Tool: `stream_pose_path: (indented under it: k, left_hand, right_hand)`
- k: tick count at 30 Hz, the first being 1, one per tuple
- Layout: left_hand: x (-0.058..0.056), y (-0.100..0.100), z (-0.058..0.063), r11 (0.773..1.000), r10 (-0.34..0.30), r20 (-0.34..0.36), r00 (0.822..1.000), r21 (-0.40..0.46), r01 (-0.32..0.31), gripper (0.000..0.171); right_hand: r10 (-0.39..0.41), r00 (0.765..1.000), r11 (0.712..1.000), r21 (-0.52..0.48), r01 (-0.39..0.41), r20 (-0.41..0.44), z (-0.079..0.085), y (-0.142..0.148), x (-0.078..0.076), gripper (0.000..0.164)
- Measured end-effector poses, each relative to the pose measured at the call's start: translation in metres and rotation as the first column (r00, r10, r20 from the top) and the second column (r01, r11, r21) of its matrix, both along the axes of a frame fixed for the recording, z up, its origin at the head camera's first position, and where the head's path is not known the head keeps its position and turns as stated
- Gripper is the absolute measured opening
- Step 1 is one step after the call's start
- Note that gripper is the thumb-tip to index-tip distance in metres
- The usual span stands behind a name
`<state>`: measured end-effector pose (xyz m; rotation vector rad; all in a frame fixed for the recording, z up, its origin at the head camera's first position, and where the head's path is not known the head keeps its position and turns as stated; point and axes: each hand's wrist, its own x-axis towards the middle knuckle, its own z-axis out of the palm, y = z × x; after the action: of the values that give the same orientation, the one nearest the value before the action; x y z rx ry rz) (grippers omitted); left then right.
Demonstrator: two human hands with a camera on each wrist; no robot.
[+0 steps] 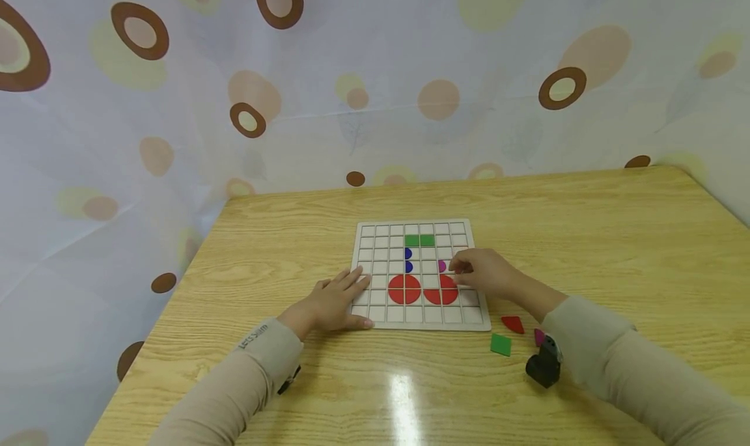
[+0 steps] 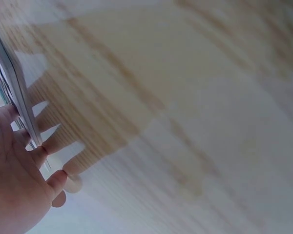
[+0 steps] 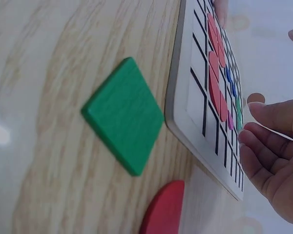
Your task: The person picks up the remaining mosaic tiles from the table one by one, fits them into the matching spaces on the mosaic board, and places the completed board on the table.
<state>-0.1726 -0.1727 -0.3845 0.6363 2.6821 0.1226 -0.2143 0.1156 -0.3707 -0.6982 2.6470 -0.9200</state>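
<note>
A white grid board [image 1: 377,314] lies on the table. My left hand [image 1: 336,301] rests spread at its left edge, fingers on the board. Over the board's right side is my right hand [image 1: 483,271], fingers bent and fingertips beside a magenta rounded piece [image 1: 442,265]. In the right wrist view, nothing shows between thumb and fingers of the right hand [image 3: 278,151]. Below are red quarter-circles: a full red circle [image 1: 397,283] and a three-quarter one [image 1: 432,295], partly near the fingers. Two blue half-circles [image 1: 408,266] and two green squares [image 1: 413,240] sit higher up.
Right of the board's near corner lie a loose green square [image 1: 500,344], a red quarter-circle [image 1: 512,324] and a magenta piece [image 1: 538,336], partly hidden by the black wrist device [image 1: 543,368]. A patterned cloth [image 1: 398,140] hangs behind the wooden table [image 1: 281,237].
</note>
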Motion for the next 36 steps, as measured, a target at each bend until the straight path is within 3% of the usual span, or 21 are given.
stream_pose_path:
  k: [16, 36]
  left_hand:
    - [0.0, 0.0, 0.001, 1.0, -0.008, -0.004, 1.0, -0.001, 0.008, 0.082]
    - [0.0, -0.002, -0.002, 1.0, -0.013, -0.013, 1.0, 0.0, 0.013, 0.083]
  right_hand:
    - [0.011, 1.0, 0.997, -0.076, -0.012, -0.013, 0.011, 0.025, 0.02, 0.013]
    - [-0.024, 0.996, 0.994, -0.102, 0.033, 0.09, 0.006, 0.049, 0.043, 0.019]
